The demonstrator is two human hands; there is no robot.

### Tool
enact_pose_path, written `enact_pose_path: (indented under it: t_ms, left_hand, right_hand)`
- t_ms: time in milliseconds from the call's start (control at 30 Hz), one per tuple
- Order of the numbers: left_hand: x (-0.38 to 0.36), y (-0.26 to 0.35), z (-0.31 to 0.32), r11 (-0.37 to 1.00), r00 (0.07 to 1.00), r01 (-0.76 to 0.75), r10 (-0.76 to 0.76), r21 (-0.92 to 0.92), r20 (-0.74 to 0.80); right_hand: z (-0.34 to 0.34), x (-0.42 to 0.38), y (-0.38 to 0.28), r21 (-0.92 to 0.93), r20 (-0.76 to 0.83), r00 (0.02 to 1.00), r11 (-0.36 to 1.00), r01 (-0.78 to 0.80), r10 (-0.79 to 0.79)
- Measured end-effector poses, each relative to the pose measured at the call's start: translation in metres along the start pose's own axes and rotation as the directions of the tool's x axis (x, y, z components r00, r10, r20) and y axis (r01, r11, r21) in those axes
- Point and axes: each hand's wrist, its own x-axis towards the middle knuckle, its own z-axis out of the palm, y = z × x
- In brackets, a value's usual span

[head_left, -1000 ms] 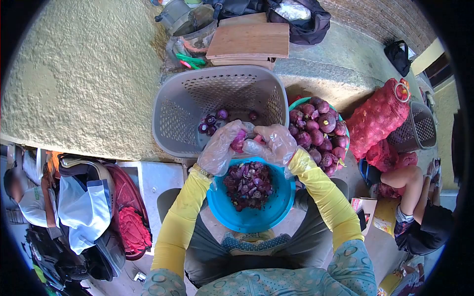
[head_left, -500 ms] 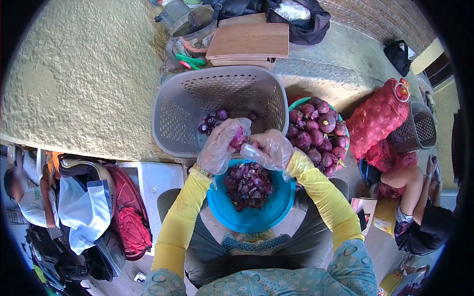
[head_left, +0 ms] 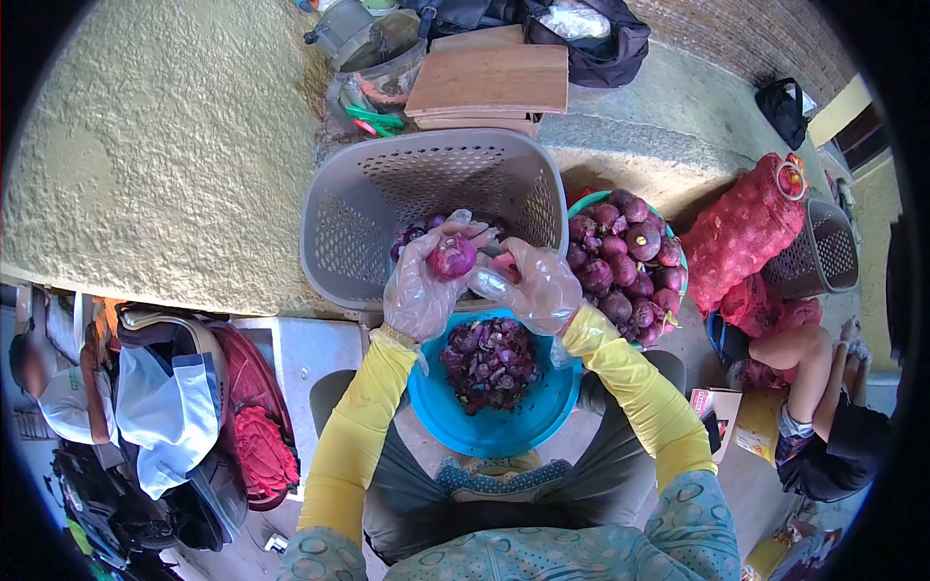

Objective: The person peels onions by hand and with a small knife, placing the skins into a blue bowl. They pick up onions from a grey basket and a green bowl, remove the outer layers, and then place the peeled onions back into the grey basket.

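Observation:
My left hand, in a clear plastic glove, is closed round a red onion whose smooth, shiny side faces up. Close beside it on the right, my gloved right hand has its fingers curled in a pinch; whatever they hold is hidden. Both hands are above the near rim of a grey perforated basket, with a few red onions on its floor partly behind my left hand. Below my wrists, a blue basin contains a heap of purple onion skins.
To the right, a green-rimmed basin is heaped with red onions. Beyond it lean a full red mesh sack and another basket. Wooden boards lie behind the grey basket. People sit at the far left and right.
The onion in my left hand has turned and now shows more of its bare, shiny surface. My right hand has shifted slightly, its fingers staying close to the onion.

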Motion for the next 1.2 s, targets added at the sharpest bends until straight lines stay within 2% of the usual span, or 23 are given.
enact_pose_path:
  t_ms: [33, 100, 167, 233, 267, 333, 367, 433, 600, 767, 900, 1067, 1133, 1200]
  left_hand:
    - [0.0, -0.001, 0.0, 1.0, 1.0, -0.007, 0.007, -0.007, 0.024]
    - [-0.001, -0.003, 0.003, 0.999, 0.999, -0.026, 0.025, 0.031, 0.02]
    - [-0.001, -0.008, 0.003, 0.997, 0.999, -0.044, 0.043, 0.069, 0.016]
    - [0.001, -0.015, -0.002, 0.982, 0.989, -0.148, 0.146, 0.113, 0.029]
    - [0.002, -0.017, -0.005, 0.983, 0.989, -0.146, 0.144, 0.112, 0.029]
    - [0.001, -0.016, -0.004, 0.994, 0.995, -0.069, 0.075, 0.086, -0.068]
    - [0.001, -0.017, -0.002, 0.994, 0.995, -0.068, 0.074, 0.086, -0.068]
    - [0.002, -0.019, 0.003, 0.98, 0.986, -0.091, 0.114, 0.178, -0.122]
    - [0.005, -0.022, -0.015, 0.973, 0.994, -0.086, 0.098, 0.215, -0.046]
    - [0.005, -0.023, -0.012, 0.973, 0.994, -0.098, 0.105, 0.209, -0.022]
    - [0.005, -0.023, -0.007, 0.949, 0.986, -0.154, 0.164, 0.274, -0.014]
    - [0.005, -0.021, -0.007, 0.936, 0.984, -0.167, 0.177, 0.31, -0.003]
    - [0.004, -0.021, -0.002, 0.894, 0.974, -0.201, 0.225, 0.401, -0.012]
    - [0.006, -0.021, -0.003, 0.884, 0.972, -0.217, 0.236, 0.414, 0.005]
  right_hand:
    - [-0.001, 0.0, -0.003, 0.001, -0.001, 1.0, 1.0, -0.002, 0.002]
    - [-0.001, 0.0, -0.008, -0.056, -0.118, 0.991, 0.997, 0.055, -0.061]
    - [0.0, -0.001, -0.006, -0.053, -0.136, 0.989, 0.997, 0.047, -0.054]
    - [0.0, 0.0, -0.006, -0.05, -0.153, 0.987, 0.998, 0.041, -0.049]
    - [0.001, 0.0, -0.006, -0.068, -0.15, 0.988, 0.997, 0.027, -0.037]
    - [0.003, 0.0, -0.005, -0.085, -0.149, 0.989, 0.996, 0.011, -0.024]
    - [0.006, 0.001, -0.003, -0.148, -0.16, 0.986, 0.989, 0.029, -0.052]
    - [0.007, 0.001, -0.003, -0.211, -0.169, 0.982, 0.976, 0.045, -0.081]
    - [0.007, 0.001, -0.003, -0.262, -0.158, 0.985, 0.965, 0.019, -0.062]
    - [0.007, 0.001, -0.005, -0.236, -0.149, 0.988, 0.972, 0.003, -0.039]
    - [0.006, 0.002, -0.008, -0.166, -0.144, 0.989, 0.986, -0.005, -0.019]
    - [0.004, 0.001, -0.009, -0.203, -0.131, 0.991, 0.979, -0.007, -0.02]
    - [0.004, 0.0, -0.009, -0.206, -0.124, 0.992, 0.978, -0.015, -0.011]
    - [0.006, 0.001, -0.007, -0.201, -0.141, 0.99, 0.979, -0.025, -0.004]
